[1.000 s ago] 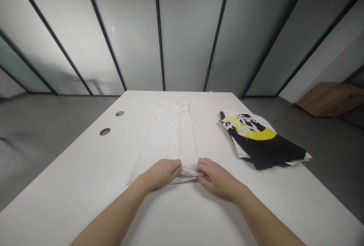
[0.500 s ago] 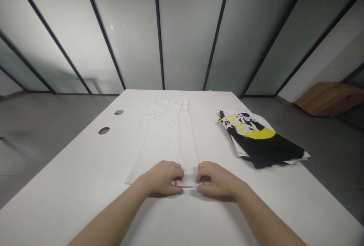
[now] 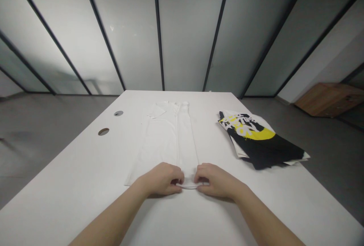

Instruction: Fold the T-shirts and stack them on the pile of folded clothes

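A white T-shirt (image 3: 162, 137) lies flat on the white table, its hem toward me and its collar end far away. Its right side is folded inward in a long strip, and a short sleeve sticks out at the far left. My left hand (image 3: 165, 177) pinches the hem at the inner edge of the folded strip. At the strip's outer right corner, my right hand (image 3: 217, 180) grips the hem between thumb and fingers. The short stretch of hem between the two hands bows slightly toward me.
A loose stack of black, white and yellow printed shirts (image 3: 256, 137) lies on the right of the white table (image 3: 182, 223). Two round holes are cut through the tabletop at left, the nearer hole (image 3: 104, 131) being larger. Frosted glass panels stand behind, and a wooden cabinet (image 3: 330, 100) is far right.
Both hands stay on the hem with hardly any movement. The right fingers have shifted slightly inward, and the hem between the hands curves a little more.
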The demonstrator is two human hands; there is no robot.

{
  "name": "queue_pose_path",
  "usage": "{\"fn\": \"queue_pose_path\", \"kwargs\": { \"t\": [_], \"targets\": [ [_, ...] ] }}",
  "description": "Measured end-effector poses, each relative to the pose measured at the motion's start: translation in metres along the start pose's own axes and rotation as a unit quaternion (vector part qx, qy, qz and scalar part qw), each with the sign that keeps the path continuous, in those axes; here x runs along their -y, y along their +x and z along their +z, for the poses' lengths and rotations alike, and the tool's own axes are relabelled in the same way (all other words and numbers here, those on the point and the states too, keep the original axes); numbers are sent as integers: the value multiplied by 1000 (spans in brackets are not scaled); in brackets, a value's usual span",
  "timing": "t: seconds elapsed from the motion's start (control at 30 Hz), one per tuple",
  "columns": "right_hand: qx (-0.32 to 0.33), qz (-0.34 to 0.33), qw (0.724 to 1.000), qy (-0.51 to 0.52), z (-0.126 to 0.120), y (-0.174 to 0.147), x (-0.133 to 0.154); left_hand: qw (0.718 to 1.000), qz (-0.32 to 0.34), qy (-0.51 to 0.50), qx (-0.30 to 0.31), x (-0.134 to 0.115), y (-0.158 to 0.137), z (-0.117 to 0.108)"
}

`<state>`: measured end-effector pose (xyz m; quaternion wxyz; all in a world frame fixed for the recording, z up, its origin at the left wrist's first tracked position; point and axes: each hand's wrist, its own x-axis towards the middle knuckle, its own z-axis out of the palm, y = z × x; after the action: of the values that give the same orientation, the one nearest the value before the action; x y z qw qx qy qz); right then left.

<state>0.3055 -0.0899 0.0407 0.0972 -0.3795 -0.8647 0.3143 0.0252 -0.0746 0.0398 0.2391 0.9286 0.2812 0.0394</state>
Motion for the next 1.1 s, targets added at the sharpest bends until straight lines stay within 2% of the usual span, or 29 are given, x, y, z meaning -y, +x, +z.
{"fn": "queue_pose_path", "kwargs": {
  "t": [0.2, 0.43, 0.77, 0.87, 1.1],
  "targets": [
    [15, 48, 999, 12, -2, -2, -1, 1000, 7, 30, -2, 1, -1, -1],
    [-12, 14, 1000, 1, 1, -3, 3, 996, -3, 85, -25, -1, -1, 1],
    [-57, 74, 990, -102, 23, 11, 8, 982, -133, 137, -10, 1, 8, 17],
    [-65, 85, 991, -84, 24, 14, 5, 987, -121, 101, -20, 4, 6, 15],
    [-70, 32, 996, -34, 11, 7, 1, 989, -70, 123, -43, 3, -1, 2]
  ]
}}
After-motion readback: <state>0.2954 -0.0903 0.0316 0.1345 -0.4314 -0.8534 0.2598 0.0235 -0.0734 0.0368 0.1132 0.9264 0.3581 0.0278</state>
